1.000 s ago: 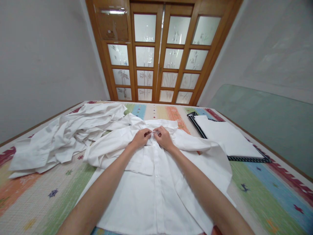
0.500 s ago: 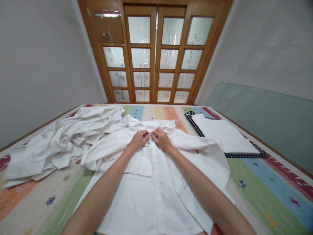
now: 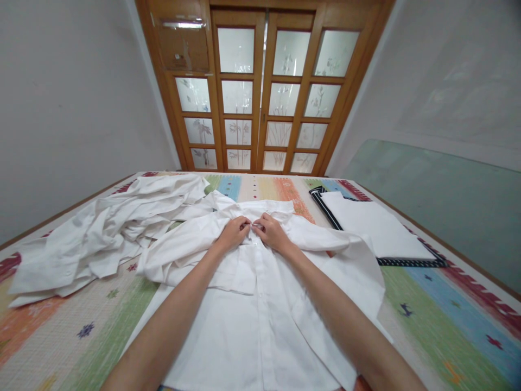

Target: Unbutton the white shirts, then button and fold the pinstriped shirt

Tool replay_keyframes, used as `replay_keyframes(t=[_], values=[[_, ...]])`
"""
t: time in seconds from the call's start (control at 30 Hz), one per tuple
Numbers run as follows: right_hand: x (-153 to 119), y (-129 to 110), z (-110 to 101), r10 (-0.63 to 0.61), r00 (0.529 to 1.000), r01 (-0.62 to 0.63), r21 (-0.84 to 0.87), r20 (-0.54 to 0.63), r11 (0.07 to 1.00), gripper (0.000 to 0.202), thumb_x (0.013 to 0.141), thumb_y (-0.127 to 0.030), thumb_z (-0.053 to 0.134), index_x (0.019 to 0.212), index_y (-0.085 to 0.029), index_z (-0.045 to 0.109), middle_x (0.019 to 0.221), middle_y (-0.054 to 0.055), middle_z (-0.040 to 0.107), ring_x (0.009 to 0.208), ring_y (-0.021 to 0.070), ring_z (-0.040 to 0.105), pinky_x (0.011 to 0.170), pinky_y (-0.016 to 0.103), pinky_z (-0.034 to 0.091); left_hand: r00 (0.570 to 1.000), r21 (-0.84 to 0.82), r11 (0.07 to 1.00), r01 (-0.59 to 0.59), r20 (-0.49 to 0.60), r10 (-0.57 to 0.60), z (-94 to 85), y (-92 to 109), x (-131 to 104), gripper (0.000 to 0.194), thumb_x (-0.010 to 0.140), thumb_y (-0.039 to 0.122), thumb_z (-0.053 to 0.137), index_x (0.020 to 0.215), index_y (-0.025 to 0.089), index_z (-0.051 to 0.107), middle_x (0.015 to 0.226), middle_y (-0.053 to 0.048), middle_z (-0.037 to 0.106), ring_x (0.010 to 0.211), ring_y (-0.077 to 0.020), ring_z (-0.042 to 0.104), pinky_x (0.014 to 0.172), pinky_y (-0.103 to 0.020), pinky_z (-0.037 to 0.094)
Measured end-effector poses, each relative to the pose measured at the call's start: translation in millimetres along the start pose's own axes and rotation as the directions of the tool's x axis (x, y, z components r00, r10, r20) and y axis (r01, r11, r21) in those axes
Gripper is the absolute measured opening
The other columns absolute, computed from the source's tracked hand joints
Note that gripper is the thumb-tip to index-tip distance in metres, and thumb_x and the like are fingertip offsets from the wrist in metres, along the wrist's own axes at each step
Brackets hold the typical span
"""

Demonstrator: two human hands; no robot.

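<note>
Centre of frame: left hand (image 3: 235,232) and right hand (image 3: 272,232) pinch white shirt (image 3: 240,331) front, fingers (image 3: 245,220) pressed together.

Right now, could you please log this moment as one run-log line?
left hand: pinching white shirt, upper front; right hand: pinching same shirt; left side: crumpled white clothes; right side: folded black-and-white cloth

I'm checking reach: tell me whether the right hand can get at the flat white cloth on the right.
Probably yes: the right hand pinches the white shirt, but only that shirt's sleeve seems to lie between it and the flat white cloth.
</note>
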State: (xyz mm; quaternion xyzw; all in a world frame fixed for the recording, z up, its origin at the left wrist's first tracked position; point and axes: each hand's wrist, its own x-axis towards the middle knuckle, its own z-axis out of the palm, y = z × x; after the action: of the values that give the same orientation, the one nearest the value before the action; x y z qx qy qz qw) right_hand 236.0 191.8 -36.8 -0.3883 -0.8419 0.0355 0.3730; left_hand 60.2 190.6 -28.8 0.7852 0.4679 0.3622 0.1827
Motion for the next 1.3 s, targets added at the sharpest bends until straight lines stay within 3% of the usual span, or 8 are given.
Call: replay_keyframes(t=[0.17,0.33,0.8,1.13,1.3], values=[[-1.0,-2.1,5.9,0.009,1.000,-0.008,-0.245,0.003,0.969,0.013,0.088,-0.024,0.055,0.085,-0.016,0.066,0.086,0.006,0.057,0.070,0.0140,0.055,0.060,0.024,0.041,1.000,-0.025,0.999,-0.025,0.003,0.025,0.3,-0.7,-0.8,0.021,0.079,0.018,0.048,0.091,0.016,0.066,0.085,-0.004,0.068,0.076,-0.0159,0.060,0.074,-0.026,0.046],[0.6,-6.4,10.3,-0.021,0.999,0.031,-0.388,0.028,0.921,0.018,0.090,-0.021,0.051,0.085,-0.013,0.065,0.085,0.009,0.059,0.064,0.0142,0.055,0.053,0.024,0.036,1.000,-0.054,0.998,-0.016,0.019,0.017,-0.2,0.9,-1.8,0.026,0.080,0.016,0.045,0.098,0.018,0.063,0.075,0.000,0.065,0.067,-0.0132,0.057,0.067,-0.023,0.044],[-1.1,-1.6,11.8,-0.060,0.998,0.060,-0.280,0.009,0.958,0.013,0.089,-0.017,0.052,0.080,-0.015,0.062,0.081,0.006,0.056,0.063,0.0129,0.053,0.055,0.024,0.037,0.999,-0.026,0.999,-0.024,0.027,0.024,-2.7,4.1,-2.4,0.023,0.080,0.014,0.044,0.095,0.021,0.060,0.079,0.000,0.067,0.071,-0.0147,0.059,0.071,-0.025,0.045],[-1.9,0.7,12.3,-0.054,0.999,0.051,-0.256,-0.004,0.965,0.016,0.088,-0.017,0.053,0.074,-0.017,0.059,0.078,0.004,0.055,0.066,0.0127,0.053,0.059,0.023,0.039,1.000,-0.003,1.000,-0.023,-0.005,0.023,-2.4,3.1,-2.4,0.016,0.077,0.015,0.046,0.084,0.019,0.060,0.067,0.001,0.063,0.060,-0.0133,0.055,0.062,-0.023,0.043],[-1.5,1.8,13.6,-0.067,0.998,0.067,-0.239,0.009,0.969,0.016,0.087,-0.016,0.054,0.072,-0.016,0.059,0.076,0.003,0.054,0.063,0.0118,0.052,0.056,0.023,0.036,1.000,0.011,1.000,-0.017,0.000,0.017,-1.0,0.9,-2.2,0.017,0.079,0.017,0.046,0.087,0.019,0.061,0.070,0.001,0.062,0.062,-0.0132,0.055,0.063,-0.023,0.043]])
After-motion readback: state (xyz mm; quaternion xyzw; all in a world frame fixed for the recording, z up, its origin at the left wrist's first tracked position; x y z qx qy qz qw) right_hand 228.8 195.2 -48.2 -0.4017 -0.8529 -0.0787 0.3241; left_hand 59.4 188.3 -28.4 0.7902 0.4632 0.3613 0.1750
